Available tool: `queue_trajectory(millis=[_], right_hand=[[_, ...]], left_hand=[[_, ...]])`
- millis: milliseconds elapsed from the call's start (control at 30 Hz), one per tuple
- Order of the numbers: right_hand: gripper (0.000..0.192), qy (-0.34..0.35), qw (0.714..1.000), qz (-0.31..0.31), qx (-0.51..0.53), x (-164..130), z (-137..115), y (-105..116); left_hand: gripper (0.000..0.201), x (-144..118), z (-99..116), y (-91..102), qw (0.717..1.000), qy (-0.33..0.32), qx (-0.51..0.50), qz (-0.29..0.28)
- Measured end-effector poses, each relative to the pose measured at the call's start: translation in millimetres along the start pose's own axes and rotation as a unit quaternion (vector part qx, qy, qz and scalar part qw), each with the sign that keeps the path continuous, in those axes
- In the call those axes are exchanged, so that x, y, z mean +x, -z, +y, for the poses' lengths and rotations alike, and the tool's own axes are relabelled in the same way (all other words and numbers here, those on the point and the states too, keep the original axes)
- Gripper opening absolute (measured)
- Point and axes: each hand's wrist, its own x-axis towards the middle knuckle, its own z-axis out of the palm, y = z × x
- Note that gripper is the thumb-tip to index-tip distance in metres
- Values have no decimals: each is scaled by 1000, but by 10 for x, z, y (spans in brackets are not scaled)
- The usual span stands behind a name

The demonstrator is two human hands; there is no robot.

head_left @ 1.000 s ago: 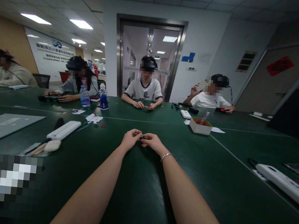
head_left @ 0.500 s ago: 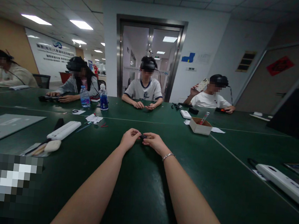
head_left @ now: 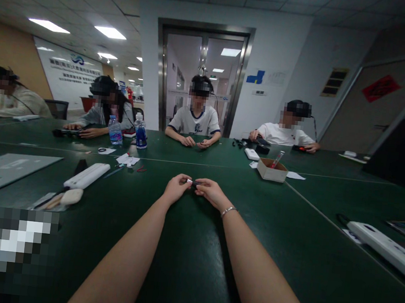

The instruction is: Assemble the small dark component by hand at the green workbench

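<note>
Above the green table [head_left: 190, 266], both my hands meet at a small dark stick-like object [head_left: 194, 184] with a bright silvery patch near its left end. It is too small for me to tell its kind. My left hand [head_left: 176, 190] pinches the left end between thumb and fingers. On the other side my right hand [head_left: 211, 192], with a silver bracelet [head_left: 228, 211] at the wrist, pinches the right end. My fingertips cover part of the object.
To the left lie a white power strip [head_left: 87, 176], a grey panel [head_left: 5, 169] and a pen [head_left: 113, 173]. Bottles [head_left: 115, 131] stand farther back. A small box [head_left: 272, 171] sits at the right, beyond another white strip [head_left: 384, 247]. Several people in headsets sit around the table.
The bright patch on the object now shows by my left thumb, where only dark showed before. My right hand has shifted very slightly right. The person at right has lowered a phone to the table.
</note>
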Motion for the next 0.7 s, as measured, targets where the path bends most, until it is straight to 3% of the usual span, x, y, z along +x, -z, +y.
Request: queue_trajectory(millis=[300,700], right_hand=[[23,-6,1000,-10,-11,6,-3,6],[22,-1,1000,-15,-26,31,18,14]], left_hand=[[23,7,-31,11,1000,-5,21,-2],[20,-61,115,5,999,9,31,-8]])
